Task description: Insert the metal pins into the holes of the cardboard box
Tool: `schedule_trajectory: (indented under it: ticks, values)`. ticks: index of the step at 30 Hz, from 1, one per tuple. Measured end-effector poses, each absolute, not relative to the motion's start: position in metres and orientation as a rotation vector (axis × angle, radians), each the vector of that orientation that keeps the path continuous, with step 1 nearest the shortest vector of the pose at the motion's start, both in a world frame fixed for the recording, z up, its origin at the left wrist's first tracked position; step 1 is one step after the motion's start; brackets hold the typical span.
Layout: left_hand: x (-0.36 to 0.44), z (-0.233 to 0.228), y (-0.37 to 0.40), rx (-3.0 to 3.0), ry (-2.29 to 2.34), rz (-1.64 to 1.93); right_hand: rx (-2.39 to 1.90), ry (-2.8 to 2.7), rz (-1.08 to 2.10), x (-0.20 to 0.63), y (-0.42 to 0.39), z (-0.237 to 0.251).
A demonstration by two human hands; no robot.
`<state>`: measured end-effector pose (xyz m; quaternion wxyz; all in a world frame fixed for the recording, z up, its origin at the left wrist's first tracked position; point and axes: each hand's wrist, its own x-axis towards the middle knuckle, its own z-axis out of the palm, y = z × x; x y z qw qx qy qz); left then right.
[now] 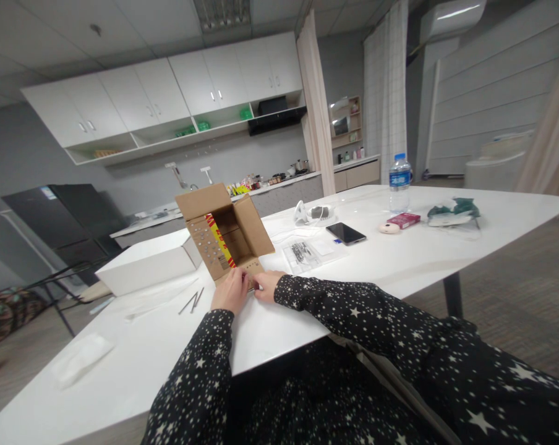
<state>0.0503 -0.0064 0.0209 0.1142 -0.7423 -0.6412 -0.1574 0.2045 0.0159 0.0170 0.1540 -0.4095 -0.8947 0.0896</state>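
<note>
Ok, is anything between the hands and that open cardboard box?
Nothing visible. Both the left hand and the right hand already rest against the near flap of the cardboard box. The loose metal pins lie to the left of the hands, and the clear bag of small parts to the right.

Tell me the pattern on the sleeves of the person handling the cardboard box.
Black with small white stars on both sleeves, seen in the head view.

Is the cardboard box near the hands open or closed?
Open. The cardboard box has its flaps spread outward, and its inside shows; both hands rest on the near flap.
</note>
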Motion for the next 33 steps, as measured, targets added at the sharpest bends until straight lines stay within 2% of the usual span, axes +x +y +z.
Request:
schedule_trajectory:
  ticks: [16,33]
  values:
    - [0.0465,0.0186,-0.0056,-2.051,-1.723,-0.640,-1.206,-2.573,0.272,0.2063,0.0131,0.0208]
    - [0.0398,0.0125,0.0028,-2.107,-1.722,-0.529,-1.185,-2.564,0.248,0.2048,0.0170,0.0160]
